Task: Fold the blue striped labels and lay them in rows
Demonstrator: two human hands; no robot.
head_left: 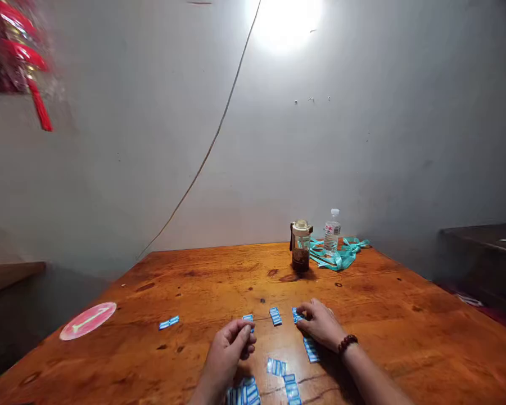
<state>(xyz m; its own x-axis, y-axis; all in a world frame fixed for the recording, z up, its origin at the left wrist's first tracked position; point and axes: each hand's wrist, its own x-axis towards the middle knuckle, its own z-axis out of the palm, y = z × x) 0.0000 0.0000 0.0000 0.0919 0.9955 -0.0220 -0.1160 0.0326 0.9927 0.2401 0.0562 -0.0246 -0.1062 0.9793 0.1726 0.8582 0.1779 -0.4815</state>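
Small blue-and-white pieces lie in groups on the wooden table. My left hand is above the table, thumb and fingers pinched together; whatever may be between the tips is too small to name. Just beyond its fingertips lies one group. My right hand has its fingertips down at another group, partly covering it. Between the hands sits a short stack. Nearer me are a strip by my right wrist, two more strips, and a larger cluster beside my left wrist.
A lidded jar with dark contents, a water bottle and turquoise ribbon stand or lie at the back right. To the left are a small blue-and-white pair and a pink oval sign.
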